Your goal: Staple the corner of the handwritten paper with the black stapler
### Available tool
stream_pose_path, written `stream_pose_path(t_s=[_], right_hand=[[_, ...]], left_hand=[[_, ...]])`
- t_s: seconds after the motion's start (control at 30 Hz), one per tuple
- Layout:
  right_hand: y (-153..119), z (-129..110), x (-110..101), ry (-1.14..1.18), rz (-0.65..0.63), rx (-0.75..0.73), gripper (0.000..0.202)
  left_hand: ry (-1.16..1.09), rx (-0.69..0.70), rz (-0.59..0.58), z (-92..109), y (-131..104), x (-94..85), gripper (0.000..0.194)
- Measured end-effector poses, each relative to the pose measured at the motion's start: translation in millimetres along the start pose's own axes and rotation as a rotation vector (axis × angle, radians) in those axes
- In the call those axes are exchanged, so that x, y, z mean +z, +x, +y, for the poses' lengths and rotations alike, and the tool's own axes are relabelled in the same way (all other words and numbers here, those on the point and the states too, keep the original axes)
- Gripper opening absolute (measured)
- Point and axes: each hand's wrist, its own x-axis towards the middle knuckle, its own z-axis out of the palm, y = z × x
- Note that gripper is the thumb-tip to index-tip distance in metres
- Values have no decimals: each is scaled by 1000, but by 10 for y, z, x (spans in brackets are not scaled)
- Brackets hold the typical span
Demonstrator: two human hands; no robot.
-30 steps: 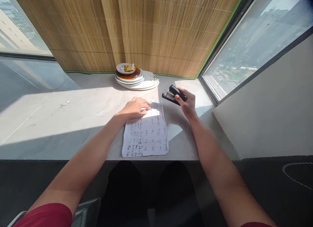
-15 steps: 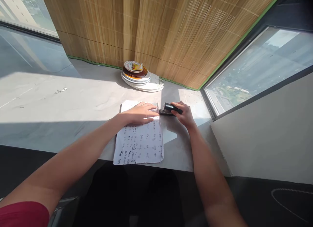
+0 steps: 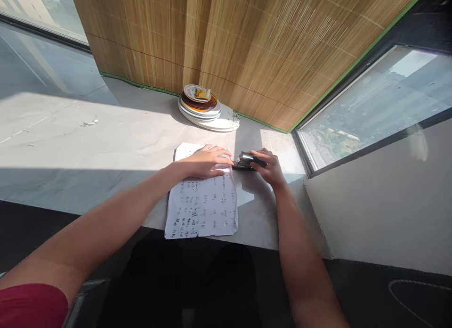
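Note:
Handwritten sheets of paper point(image 3: 208, 210) lie on the pale stone counter, their near edge close to the counter's front. My left hand point(image 3: 203, 162) rests flat across the upper part of the paper, fingers stretched toward the right edge. Just right of the paper, my right hand point(image 3: 269, 167) is wrapped round a black stapler point(image 3: 247, 159). The stapler's front end points left and meets the paper's right edge beside my left fingertips. Whether paper sits between its jaws is hard to see.
Behind the paper stands a stack of plates point(image 3: 199, 109) with a small yellow packet point(image 3: 202, 94) on top. A bamboo blind point(image 3: 212, 40) hangs along the back. To the right are a window point(image 3: 367, 106) and a white wall point(image 3: 384, 191). Small scraps point(image 3: 90, 123) lie at the left.
The stapler's upper arm looks slightly more tilted, and my right hand has shifted a little. My left hand stays on the paper. The whole view has moved slightly.

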Motion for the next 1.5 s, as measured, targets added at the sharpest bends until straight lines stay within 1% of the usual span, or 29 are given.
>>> stream_pose_path(t_s=[0.1,0.2,0.27,0.37,0.47,0.53,0.63,0.7,0.73,0.83,0.93,1.07,1.23,1.5], right_hand=[[-17,25,-4,40,-24,-13,32],[-30,56,6,95,-51,-45,35],[-31,72,19,89,-48,-53,35],[-16,66,53,50,-24,-66,35],[15,19,112,27,-16,-96,32],[35,-21,151,35,-50,-110,32],[48,-55,169,59,-98,-120,36],[45,-58,153,63,-95,-116,40],[42,-59,141,60,-93,-112,42],[45,-85,127,49,-107,-113,46],[70,-145,164,41,-94,-131,42],[99,-205,245,33,-66,-157,38],[113,-236,295,29,-75,-200,38],[111,-281,329,-60,-94,-168,40]], left_hand=[[84,-2,-54,20,-10,-23,34],[98,16,-60,32,-14,-21,36],[98,37,-55,41,-14,-13,37],[97,64,-93,75,-13,-7,38],[107,31,-137,116,-12,-20,38],[107,8,-157,121,-15,-37,40],[97,38,-121,85,-29,-64,38],[95,58,-87,52,-41,-79,35],[93,59,-94,42,-46,-87,34],[82,29,-189,51,-45,-105,39],[69,-11,-256,98,-27,-112,49],[67,-6,-299,129,-5,-97,54],[62,-23,-332,120,0,-86,57],[75,-33,-361,221,12,-148,58]])
